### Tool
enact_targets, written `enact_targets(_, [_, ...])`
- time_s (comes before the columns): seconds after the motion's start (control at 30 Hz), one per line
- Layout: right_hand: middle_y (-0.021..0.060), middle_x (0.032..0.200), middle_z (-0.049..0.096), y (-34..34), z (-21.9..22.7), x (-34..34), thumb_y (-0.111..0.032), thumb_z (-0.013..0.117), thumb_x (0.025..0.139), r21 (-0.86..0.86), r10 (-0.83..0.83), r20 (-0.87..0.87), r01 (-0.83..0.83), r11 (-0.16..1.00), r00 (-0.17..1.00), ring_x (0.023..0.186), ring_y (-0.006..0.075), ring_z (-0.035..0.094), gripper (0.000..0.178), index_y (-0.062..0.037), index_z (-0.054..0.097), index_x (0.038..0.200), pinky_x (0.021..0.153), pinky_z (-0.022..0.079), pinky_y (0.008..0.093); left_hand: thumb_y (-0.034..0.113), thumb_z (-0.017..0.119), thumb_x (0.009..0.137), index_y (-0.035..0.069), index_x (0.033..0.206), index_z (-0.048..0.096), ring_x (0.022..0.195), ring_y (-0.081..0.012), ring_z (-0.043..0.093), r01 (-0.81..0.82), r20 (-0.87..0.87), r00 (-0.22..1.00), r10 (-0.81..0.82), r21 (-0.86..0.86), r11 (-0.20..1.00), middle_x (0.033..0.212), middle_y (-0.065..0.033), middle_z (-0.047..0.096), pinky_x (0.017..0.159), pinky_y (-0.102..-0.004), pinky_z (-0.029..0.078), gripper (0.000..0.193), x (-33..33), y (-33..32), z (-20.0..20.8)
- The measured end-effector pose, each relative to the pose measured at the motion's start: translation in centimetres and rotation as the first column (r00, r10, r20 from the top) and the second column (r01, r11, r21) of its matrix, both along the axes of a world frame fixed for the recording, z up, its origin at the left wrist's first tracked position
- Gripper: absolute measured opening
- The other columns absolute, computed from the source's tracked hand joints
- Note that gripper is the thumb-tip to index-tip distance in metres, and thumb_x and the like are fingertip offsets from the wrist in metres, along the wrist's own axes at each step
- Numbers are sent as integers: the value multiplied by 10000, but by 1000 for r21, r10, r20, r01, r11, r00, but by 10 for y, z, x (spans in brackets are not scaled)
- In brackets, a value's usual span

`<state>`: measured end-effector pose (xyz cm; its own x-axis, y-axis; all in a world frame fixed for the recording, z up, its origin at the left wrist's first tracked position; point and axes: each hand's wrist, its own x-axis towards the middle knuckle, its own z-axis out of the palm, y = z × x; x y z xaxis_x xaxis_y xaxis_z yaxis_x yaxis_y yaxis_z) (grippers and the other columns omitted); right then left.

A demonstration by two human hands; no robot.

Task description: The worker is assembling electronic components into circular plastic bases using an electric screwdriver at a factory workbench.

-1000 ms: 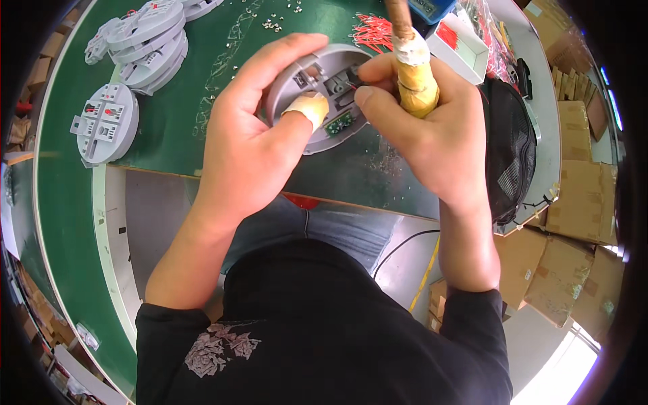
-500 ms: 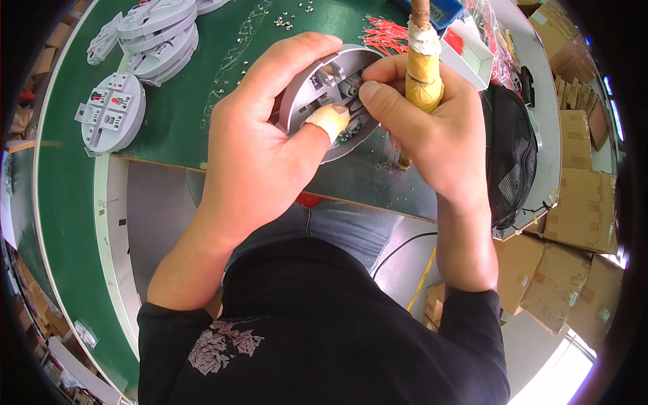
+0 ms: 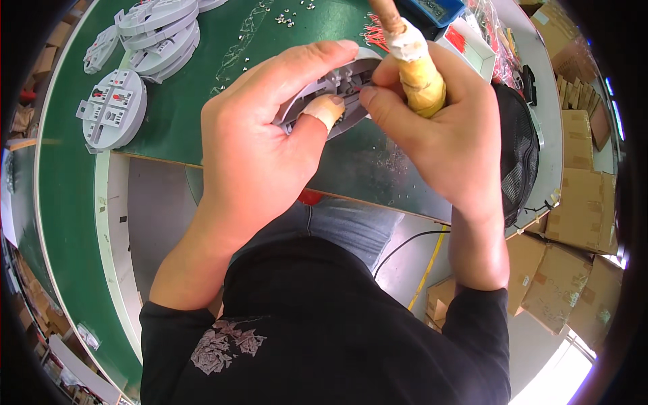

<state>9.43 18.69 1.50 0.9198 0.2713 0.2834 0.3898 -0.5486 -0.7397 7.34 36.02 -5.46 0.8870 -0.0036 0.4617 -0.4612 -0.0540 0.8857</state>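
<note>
My left hand (image 3: 260, 135) is closed round a grey round plastic housing (image 3: 358, 67), its thumb, wrapped in pale tape, pressing inside on the moulded parts. My right hand (image 3: 445, 128) grips a stick-like tool with a yellow-taped handle (image 3: 424, 88), bound in white near its top, where a brown rod sticks out; the tool's lower end is hidden by the hand. My right thumb and forefinger also pinch at the housing's right side, with a bit of red or dark wire by their tips, too small to make out.
Stacked grey round housings (image 3: 162, 40) lie at the far left, with a single one (image 3: 115, 111) nearer. Small metal pieces (image 3: 287, 19) are scattered on the green table (image 3: 196, 94). At the far right are red wires (image 3: 375, 34), a blue tray (image 3: 432, 12) and a black mesh bag (image 3: 516, 155).
The housing has tipped so that less of its inside shows. My right hand has shifted slightly right, and the tool's top now leans further left.
</note>
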Motion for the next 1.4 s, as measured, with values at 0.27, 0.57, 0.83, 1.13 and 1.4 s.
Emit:
enact_targets(0.27, [-13, 749, 621, 2, 12, 10, -38, 765, 805, -37, -25, -255, 16, 999, 967, 669, 45, 546, 151, -18, 647, 897, 608, 440, 206, -66, 750, 762, 36, 1187, 656, 979, -204, 678, -214, 154, 975, 162, 430, 877, 1110, -109, 682, 855, -315, 546, 447, -3, -10, 16])
enact_targets(0.57, [3, 758, 646, -3, -13, -9, -51, 758, 823, -2, -25, -114, 25, 1000, 993, 701, 56, 592, 158, -9, 689, 958, 626, 478, 239, -6, 754, 808, 34, 1186, 668, 920, -168, 672, -128, -80, 987, 138, 119, 985, 1007, -47, 682, 808, -299, 543, 389, 2, -3, 8])
enact_targets(0.83, [54, 840, 672, -10, -38, 21, -91, 738, 859, -297, 116, 519, 51, 954, 847, 713, 172, 643, 149, -21, 720, 989, 608, 519, 295, 27, 709, 832, 33, 1247, 636, 928, -121, 643, -108, -198, 980, 39, -351, 930, 1046, -39, 673, 857, -293, 517, 421, 30, -3, -8])
enact_targets(1.13, [32, 858, 541, -89, -6, 64, -311, 626, 984, 880, 635, 331, -471, 58, 698, 732, 114, 479, 322, -27, 649, 1135, 488, 453, 224, 112, 773, 768, 100, 1162, 648, 964, -276, 643, -171, 332, 934, -131, 739, 652, 1053, -41, 672, 980, -472, 430, 413, 12, -13, -32])
enact_targets(1.4, [42, 861, 553, -70, -14, 53, -331, 616, 990, 917, 670, 264, -397, 50, 694, 738, 125, 489, 307, -46, 656, 1094, 492, 459, 227, -47, 736, 809, 9, 1088, 673, 926, -218, 682, -4, 231, 971, -69, 303, 953, 1035, -101, 714, 870, -321, 533, 292, 11, -34, -8])
